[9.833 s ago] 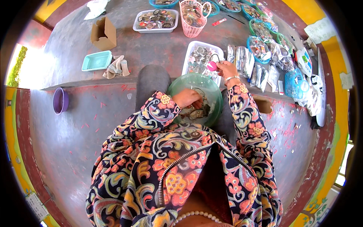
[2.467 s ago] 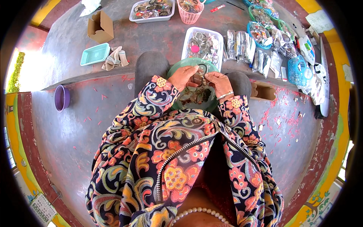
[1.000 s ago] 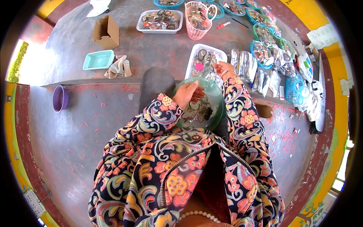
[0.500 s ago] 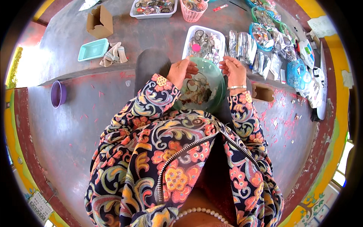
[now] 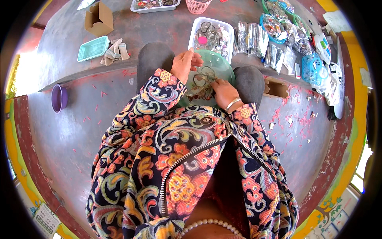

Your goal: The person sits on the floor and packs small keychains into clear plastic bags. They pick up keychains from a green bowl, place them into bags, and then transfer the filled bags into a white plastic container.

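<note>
A green plastic basin (image 5: 223,63) sits between my knees, holding a tangle of dark and pale loops (image 5: 203,81) that look like bracelets or hair ties. My right hand (image 5: 226,93), with a silver bangle at the wrist, reaches down into it. Its fingers are drawn together at the tangle, and what they pinch is too small to make out. At the basin's left rim my left hand (image 5: 186,64) is raised, fingers a little apart and slightly bent, with nothing visible in them. Just beyond the basin, a white tray (image 5: 229,30) carries similar loops and a bright pink round piece.
To the right lie packets in clear plastic (image 5: 254,38), blue baskets (image 5: 312,67) and a cardboard box (image 5: 276,87). Leftward are a turquoise tray (image 5: 93,48), a cloth glove (image 5: 116,51), an open carton (image 5: 99,20) and a purple tub (image 5: 59,98). Pink scraps litter the floor.
My right hand has dropped from above the basin's right rim into the tangle inside. My left hand stays near the left rim. The whole view has shifted slightly.
</note>
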A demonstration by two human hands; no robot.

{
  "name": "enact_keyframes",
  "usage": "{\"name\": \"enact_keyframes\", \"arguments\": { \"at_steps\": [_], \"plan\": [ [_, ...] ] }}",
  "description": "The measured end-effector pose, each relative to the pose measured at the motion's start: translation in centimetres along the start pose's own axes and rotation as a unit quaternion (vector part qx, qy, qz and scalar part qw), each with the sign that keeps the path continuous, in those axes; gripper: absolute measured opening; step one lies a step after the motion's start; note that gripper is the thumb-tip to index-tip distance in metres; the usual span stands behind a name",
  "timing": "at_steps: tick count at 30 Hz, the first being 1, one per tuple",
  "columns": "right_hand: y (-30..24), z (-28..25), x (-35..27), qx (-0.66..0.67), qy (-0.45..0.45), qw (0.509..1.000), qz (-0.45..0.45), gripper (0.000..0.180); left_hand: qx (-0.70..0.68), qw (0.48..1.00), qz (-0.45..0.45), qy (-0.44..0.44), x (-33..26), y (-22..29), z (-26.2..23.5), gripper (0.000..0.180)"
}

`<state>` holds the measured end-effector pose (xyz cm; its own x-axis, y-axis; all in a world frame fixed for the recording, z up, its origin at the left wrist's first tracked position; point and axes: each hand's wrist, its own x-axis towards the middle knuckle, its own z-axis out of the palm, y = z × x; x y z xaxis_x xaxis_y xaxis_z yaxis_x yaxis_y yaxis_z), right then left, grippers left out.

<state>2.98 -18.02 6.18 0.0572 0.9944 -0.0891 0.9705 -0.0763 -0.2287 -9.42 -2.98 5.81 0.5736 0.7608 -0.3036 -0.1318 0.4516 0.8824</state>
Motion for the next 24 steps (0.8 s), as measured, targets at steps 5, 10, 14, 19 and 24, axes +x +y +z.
{"name": "enact_keyframes", "arguments": {
  "at_steps": [5, 10, 14, 19, 24],
  "plan": [
    [-0.4, 0.4, 0.8, -0.049, -0.086, 0.995, 0.029, 0.019, 0.011, 1.000, -0.008, -0.002, 0.0, 0.1, -0.1, 0.035],
    [-0.1, 0.3, 0.8, -0.073, -0.083, 0.994, 0.019, 0.020, 0.010, 1.000, -0.013, -0.012, 0.0, 0.1, -0.1, 0.035],
    [0.2, 1.0, 1.0, -0.070, -0.094, 0.993, 0.005, 0.032, 0.018, 1.000, -0.009, -0.016, -0.1, 0.2, 0.0, 0.036],
    [-0.3, 0.3, 1.1, -0.072, -0.087, 0.994, -0.010, 0.029, 0.014, 1.000, -0.016, -0.014, 0.1, 0.1, -0.1, 0.034],
    [0.3, -0.5, 0.9, -0.035, -0.070, 0.995, -0.054, 0.016, 0.016, 1.000, -0.019, -0.003, -0.1, 0.2, -0.2, 0.034]
  ]
}}
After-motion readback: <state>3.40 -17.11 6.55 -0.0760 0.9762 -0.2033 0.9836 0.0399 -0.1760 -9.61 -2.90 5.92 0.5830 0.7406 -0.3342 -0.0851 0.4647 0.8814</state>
